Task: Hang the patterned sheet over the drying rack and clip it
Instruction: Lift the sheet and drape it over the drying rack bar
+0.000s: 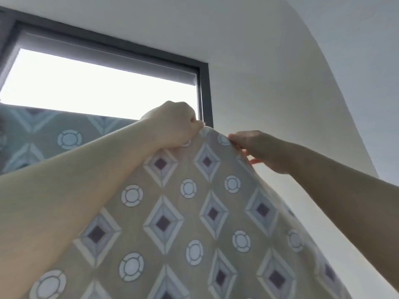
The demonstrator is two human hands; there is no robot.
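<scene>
- Raised high in the middle of the head view: beige cotton-like patterned sheet (pixel 194 212) printed with grey-and-white diamonds with dark purple centres and white ringed circles, peaking just right of the window's lower right corner and falling away toward the bottom edge.
- Left hand (pixel 172 126) clenched into a fist over the sheet's top edge, fabric bunched under the knuckles, bare forearm running down to the lower left.
- Right hand (pixel 259 149) just beside it on the right, thumb and fingertips pinching the same top edge, remaining fingers loosely curled behind the cloth.
- Hands near each other, not touching, the fabric peak between them.
- Behind the left forearm: a further stretch of the same print in blue-grey shade (pixel 54 137), its top edge straight and level across the lower part of the window.
- Dark grey-framed window (pixel 205 93), glass blown out white.
- White wall and ceiling (pixel 280 61) around it.
- Drying rack hidden behind the cloth; clips not visible.
</scene>
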